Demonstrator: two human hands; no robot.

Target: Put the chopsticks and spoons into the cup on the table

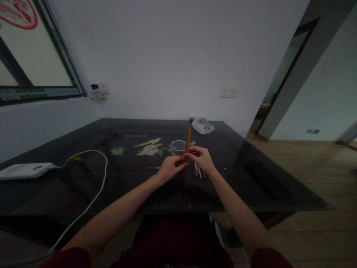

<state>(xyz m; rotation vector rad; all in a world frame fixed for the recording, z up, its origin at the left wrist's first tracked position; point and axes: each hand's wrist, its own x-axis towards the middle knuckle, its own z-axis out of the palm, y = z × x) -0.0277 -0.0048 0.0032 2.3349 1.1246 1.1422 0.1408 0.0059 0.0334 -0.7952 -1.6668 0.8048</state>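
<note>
A pair of brown chopsticks [188, 137] stands upright between my two hands over the dark glass table [134, 188]. My left hand [172, 166] pinches them low down, fingertips and thumb closed. Slightly higher, my right hand [201, 157] also has its thumb and fingers closed on the chopsticks. Just behind my left hand is a clear round cup [178, 147] with a pale rim. Below my right hand lie several slim utensils [199, 171], brown and whitish, partly hidden by the hand.
A crumpled clear plastic bag [203, 126] lies at the back by the wall, beside a brown item. A white power bank [26, 171] with a white cable [104, 173] sits at the left. Toward the right is a dark flat object [267, 180]. Wall sockets [228, 93] are behind.
</note>
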